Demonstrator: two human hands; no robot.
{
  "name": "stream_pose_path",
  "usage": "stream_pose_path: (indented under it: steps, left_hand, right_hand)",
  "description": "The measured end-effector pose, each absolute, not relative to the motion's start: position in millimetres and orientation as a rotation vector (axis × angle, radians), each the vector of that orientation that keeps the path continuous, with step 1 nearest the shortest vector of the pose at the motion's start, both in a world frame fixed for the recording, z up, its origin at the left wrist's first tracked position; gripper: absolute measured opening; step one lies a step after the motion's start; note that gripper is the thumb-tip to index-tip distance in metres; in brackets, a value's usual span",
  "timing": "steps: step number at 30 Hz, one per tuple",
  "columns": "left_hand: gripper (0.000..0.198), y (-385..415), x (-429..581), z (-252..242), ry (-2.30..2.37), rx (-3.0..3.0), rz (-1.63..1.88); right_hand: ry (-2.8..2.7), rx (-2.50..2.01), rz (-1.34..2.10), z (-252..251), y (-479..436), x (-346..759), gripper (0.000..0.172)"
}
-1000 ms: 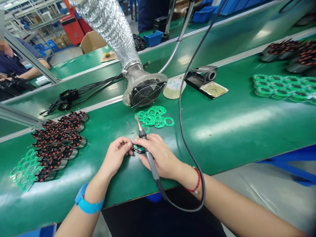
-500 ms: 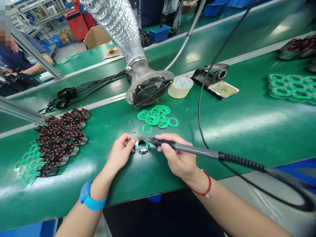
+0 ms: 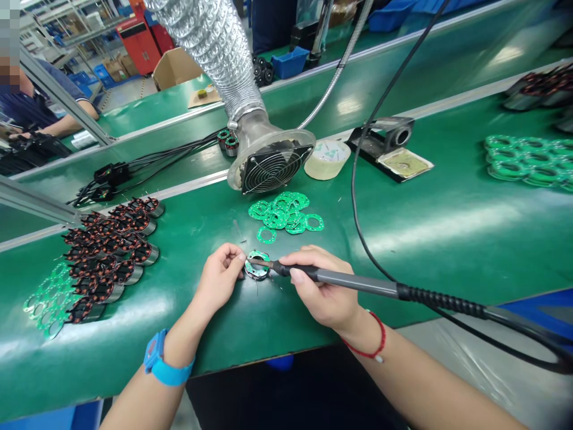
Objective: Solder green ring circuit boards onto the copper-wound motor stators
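A soldering iron (image 3: 353, 279) is gripped in my right hand (image 3: 324, 286), its tip reaching left across a ring-shaped green circuit board on a small round motor part (image 3: 256, 275). Whether the tip touches the board I cannot make out. My left hand (image 3: 220, 275) is closed in a pinch at the left edge of that part. Whatever lies between its thumb and finger is hidden. Just beyond the part, a loose pile of green ring boards (image 3: 282, 212) lies on the green table (image 3: 430, 239).
Rows of copper-wound motor parts (image 3: 114, 251) stand at left beside more green boards (image 3: 49, 298). A fume extractor fan (image 3: 273, 170) hangs behind the pile. Right of it are a tape roll (image 3: 327, 160), an iron stand (image 3: 389, 143) and stacked boards (image 3: 528, 158). The iron's cable (image 3: 358, 221) loops at right.
The iron's tip has moved down and left, from the board's upper edge to across its ring. Its cable has swung left. Behind the fan, round parts have come into view and black plugs have shifted left.
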State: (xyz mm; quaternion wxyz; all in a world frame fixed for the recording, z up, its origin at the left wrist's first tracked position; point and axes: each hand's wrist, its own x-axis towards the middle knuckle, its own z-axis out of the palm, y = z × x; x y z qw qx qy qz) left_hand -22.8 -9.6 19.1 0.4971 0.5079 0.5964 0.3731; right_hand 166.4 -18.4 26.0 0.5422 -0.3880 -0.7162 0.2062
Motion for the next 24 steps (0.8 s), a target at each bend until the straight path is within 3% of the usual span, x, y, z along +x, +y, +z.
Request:
stream_pose_path:
  steps: [5,10,14,18,21,24]
  left_hand:
    - [0.015,-10,-23,21,1.450,1.257,0.885]
    - [0.014,-9,-22,19,1.465,1.285,0.871]
    - [0.015,-11,-25,18,1.482,1.326,0.849]
    - [0.020,-20,-30,24,1.491,1.557,0.673]
    - [0.009,-26,-33,29,1.476,1.827,0.501]
    - [0.007,-28,-35,32,1.529,1.866,0.568]
  right_hand:
    - [-1.634,-0.946,0.512,21,-19,168,0.014]
    - [-1.777,-0.982,0.665,15,-15,161,0.038]
    - [-2.126,-0.926,0.621,15,-12,153,0.049]
    - [-2.152,-0.981,0.565,10,-10,152,0.049]
    - [-2.082,-1.052,0.494,4,-8,154,0.055]
    - [-2.108,-1.014,0.441,3,-7,155,0.055]
